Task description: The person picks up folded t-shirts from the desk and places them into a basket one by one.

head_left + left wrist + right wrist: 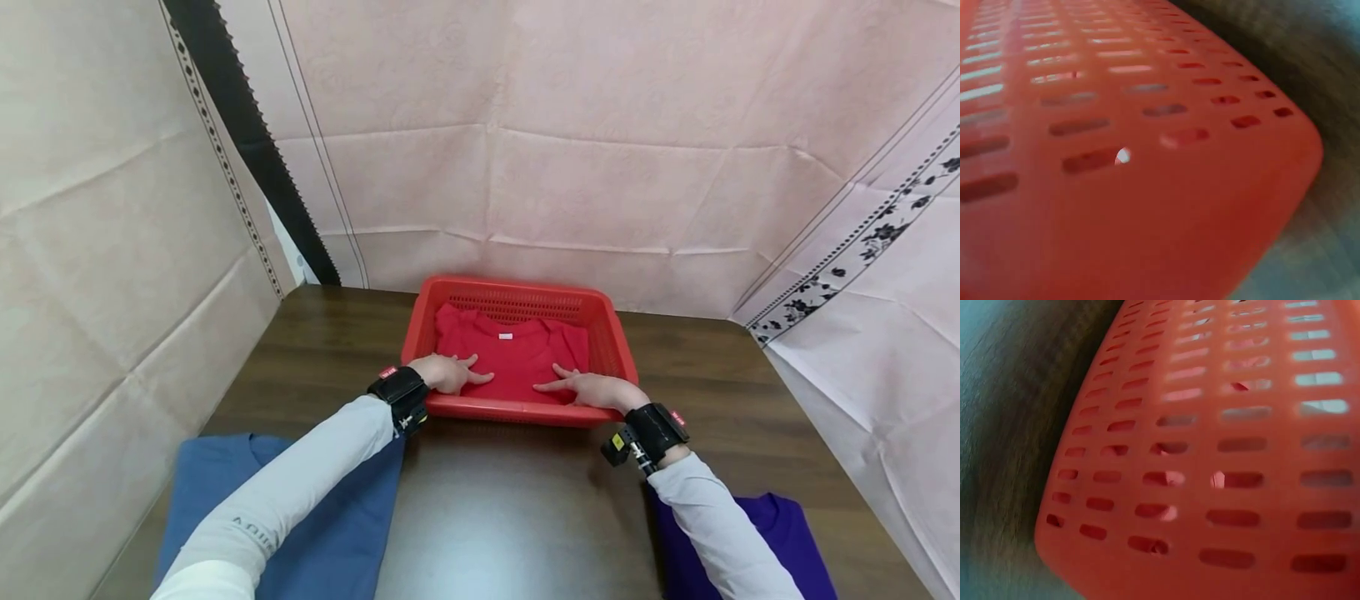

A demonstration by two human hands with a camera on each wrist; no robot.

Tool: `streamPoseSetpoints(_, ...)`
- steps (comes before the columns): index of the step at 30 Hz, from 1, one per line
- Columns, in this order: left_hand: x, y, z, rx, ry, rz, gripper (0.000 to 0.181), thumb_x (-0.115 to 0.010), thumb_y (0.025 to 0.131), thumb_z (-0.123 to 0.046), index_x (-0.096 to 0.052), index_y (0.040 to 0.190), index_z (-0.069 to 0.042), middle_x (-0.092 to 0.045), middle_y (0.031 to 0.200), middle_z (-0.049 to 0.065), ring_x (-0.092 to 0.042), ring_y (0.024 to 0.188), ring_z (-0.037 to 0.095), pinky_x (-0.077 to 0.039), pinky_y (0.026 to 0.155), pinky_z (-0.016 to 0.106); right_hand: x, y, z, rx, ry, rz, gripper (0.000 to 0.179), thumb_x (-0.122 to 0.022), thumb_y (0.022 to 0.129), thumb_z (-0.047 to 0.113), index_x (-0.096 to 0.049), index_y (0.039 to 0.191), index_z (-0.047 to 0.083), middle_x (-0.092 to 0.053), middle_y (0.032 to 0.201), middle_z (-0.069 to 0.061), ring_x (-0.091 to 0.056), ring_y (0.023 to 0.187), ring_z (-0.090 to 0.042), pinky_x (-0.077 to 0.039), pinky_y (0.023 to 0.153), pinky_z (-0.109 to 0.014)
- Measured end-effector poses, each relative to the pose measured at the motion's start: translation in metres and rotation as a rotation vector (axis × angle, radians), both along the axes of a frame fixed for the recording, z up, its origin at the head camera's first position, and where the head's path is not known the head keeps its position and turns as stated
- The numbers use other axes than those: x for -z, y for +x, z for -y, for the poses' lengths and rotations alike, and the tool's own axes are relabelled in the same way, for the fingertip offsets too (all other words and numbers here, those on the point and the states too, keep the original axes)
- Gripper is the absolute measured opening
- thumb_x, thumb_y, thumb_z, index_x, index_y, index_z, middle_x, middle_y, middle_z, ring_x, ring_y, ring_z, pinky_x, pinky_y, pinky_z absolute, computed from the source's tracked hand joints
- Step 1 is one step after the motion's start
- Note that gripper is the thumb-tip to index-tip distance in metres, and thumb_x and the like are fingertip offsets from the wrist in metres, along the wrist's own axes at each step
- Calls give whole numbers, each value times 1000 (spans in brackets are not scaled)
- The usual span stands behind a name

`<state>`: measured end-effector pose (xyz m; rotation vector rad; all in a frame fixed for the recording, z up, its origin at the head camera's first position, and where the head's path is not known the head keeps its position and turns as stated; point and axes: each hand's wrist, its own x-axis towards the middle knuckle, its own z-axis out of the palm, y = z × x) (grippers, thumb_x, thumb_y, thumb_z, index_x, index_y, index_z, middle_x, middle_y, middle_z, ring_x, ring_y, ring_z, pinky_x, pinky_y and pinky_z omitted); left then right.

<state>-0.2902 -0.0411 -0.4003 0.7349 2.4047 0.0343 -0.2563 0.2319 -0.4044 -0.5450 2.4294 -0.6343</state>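
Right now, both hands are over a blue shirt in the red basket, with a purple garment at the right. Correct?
No: the shirt in the red basket is red, not blue; the head view shows it. Your left hand and right hand are over it, with the purple garment at the right.

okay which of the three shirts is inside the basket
The red shirt: it lies in the red basket, with the left hand and right hand resting on it, while the blue shirt and purple shirt lie outside on the table.
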Motion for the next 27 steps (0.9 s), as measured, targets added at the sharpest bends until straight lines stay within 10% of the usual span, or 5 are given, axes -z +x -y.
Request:
streamPoseSetpoints(8, -11, -1, 3, -122, 349, -254, 36, -63, 86, -29, -63, 121, -23, -65, 114, 1, -58, 92, 14, -51, 79, 33, -11, 1, 13, 195, -57, -401, 33, -65, 84, 24, -64, 117, 18, -67, 108, -7, -59, 86, -20, -53, 75, -38)
streamPoseSetpoints(15, -45, 51, 21, -210, 648, -575, 18, -65, 85, -32, -69, 98, -20, -59, 62, -7, -49, 46, 7, -42, 43, 23, -35, 48, 65, 253, -296, -604, 29, -56, 87, 49, -62, 86, 21, -57, 61, 0, -48, 49, -11, -42, 48, -28)
streamPoseSetpoints(20, -39, 103, 58, -276, 680, -679, 11, -64, 86, -29, -67, 92, -21, -52, 52, -8, -41, 39, 6, -33, 35, 25, -24, 92, 106, 124, -458, -409, 28, -56, 89, 43, -62, 79, 17, -51, 53, 2, -49, 40, -10, -43, 39, -25)
streamPoseSetpoints(27, 7, 156, 140, -437, 526, -862, 10, -63, 86, -33, -69, 88, -26, -59, 59, -8, -31, 38, 7, -25, 31, 27, 8, 124, 148, 29, -632, 112, 27, -56, 92, 25, -64, 109, 6, -70, 94, -18, -66, 72, -25, -58, 59, -44)
